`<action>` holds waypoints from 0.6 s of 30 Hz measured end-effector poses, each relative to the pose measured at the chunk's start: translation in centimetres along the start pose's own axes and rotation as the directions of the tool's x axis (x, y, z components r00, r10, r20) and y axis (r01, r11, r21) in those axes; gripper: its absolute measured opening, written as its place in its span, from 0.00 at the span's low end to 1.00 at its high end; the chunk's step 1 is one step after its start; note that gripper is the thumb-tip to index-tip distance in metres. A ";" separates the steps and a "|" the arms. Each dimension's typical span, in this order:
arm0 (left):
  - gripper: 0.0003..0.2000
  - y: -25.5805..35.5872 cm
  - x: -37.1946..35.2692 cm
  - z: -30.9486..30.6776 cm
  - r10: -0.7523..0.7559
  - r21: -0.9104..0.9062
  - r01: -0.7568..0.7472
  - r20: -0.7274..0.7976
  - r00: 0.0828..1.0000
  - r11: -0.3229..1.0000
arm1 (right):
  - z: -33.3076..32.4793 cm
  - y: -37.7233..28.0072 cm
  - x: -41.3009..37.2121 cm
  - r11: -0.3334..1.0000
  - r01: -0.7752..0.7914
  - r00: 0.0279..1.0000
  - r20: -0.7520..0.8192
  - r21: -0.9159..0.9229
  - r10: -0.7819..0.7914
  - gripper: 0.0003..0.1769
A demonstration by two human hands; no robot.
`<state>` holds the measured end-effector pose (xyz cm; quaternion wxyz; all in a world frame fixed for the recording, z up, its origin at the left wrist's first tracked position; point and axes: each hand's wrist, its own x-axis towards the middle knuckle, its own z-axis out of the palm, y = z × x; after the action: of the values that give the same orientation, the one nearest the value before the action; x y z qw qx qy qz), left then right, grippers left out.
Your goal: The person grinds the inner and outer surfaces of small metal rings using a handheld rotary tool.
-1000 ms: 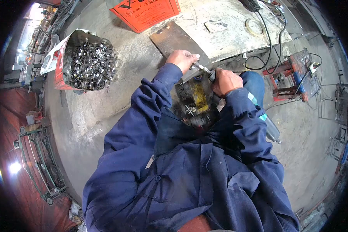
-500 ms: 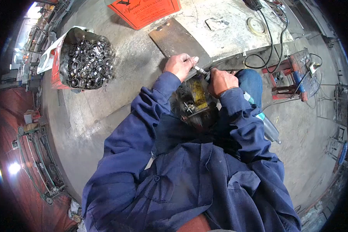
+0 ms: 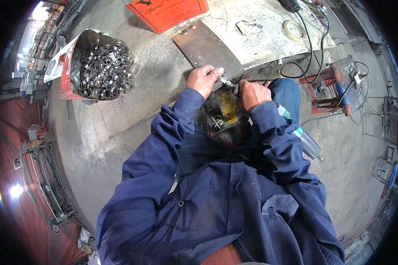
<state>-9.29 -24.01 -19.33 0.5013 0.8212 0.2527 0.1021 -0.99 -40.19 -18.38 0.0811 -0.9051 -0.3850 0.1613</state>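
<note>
My right hand [image 3: 254, 95] is wrapped round the front of a power tool that looks like a die grinder [image 3: 308, 143]. Its teal and grey body runs back under my right forearm. The tool's dark nose points left, towards my left hand [image 3: 203, 80]. The fingers of my left hand are pinched by a small shiny metal part [image 3: 226, 81] at the nose end; its exact shape is hidden. Both hands are over the near edge of a flat steel plate [image 3: 205, 42]. Below them is a yellow, dirty metal block [image 3: 229, 108].
A cut-open can [image 3: 66, 81] full of metal rings [image 3: 104, 70] stands at left. An orange-red can [image 3: 172, 13] is at the back, with a tape-like ring [image 3: 293, 30] and black cable [image 3: 304, 66] to the right. A red metal stand [image 3: 320, 90] is on the floor.
My left hand has shifted very slightly, and the whole view has moved a little. Both hands keep the same hold at the tool's nose.
</note>
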 end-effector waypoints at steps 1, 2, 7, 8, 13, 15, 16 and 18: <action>0.20 0.2 -0.2 -0.1 -0.004 -0.003 0.004 0.001 1.000 1.000 | 0.0 -0.1 -0.1 1.000 -0.004 1.000 0.008 -0.015 0.004 0.08; 0.20 0.2 -0.3 -0.1 -0.003 -0.001 0.003 0.002 1.000 1.000 | -0.2 0.0 -0.1 1.000 -0.005 1.000 0.007 -0.013 0.005 0.08; 0.20 -0.4 -0.4 0.3 -0.033 -0.066 0.032 -0.014 0.999 0.997 | 0.1 0.3 0.4 0.999 -0.039 0.999 -0.012 0.030 0.039 0.09; 0.20 -0.6 -0.5 0.4 -0.037 -0.066 0.036 -0.013 0.999 0.997 | 0.1 0.2 0.4 0.999 -0.038 0.999 -0.008 0.032 0.039 0.09; 0.18 -0.2 -1.3 0.2 -0.007 -0.047 0.005 -0.053 0.999 0.999 | -0.1 0.1 0.0 0.999 0.022 0.999 0.030 0.027 -0.023 0.09; 0.18 -0.2 -1.5 0.2 -0.012 -0.063 0.009 -0.053 0.998 0.998 | -0.2 0.1 0.0 1.000 0.007 1.000 0.027 0.027 -0.007 0.09; 0.17 -0.1 -1.5 0.2 -0.017 -0.082 0.012 -0.054 0.998 0.997 | -0.2 0.1 0.0 1.000 -0.009 1.000 0.024 0.025 0.009 0.09; 0.18 -0.4 -1.3 0.4 -0.020 -0.097 0.015 -0.055 0.998 0.995 | -0.2 0.4 0.4 0.998 -0.026 1.000 0.006 0.061 0.026 0.08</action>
<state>-10.37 -24.86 -19.71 0.5342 0.7906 0.2684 0.1326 -0.39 -40.20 -18.40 0.1054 -0.9067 -0.3684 0.1763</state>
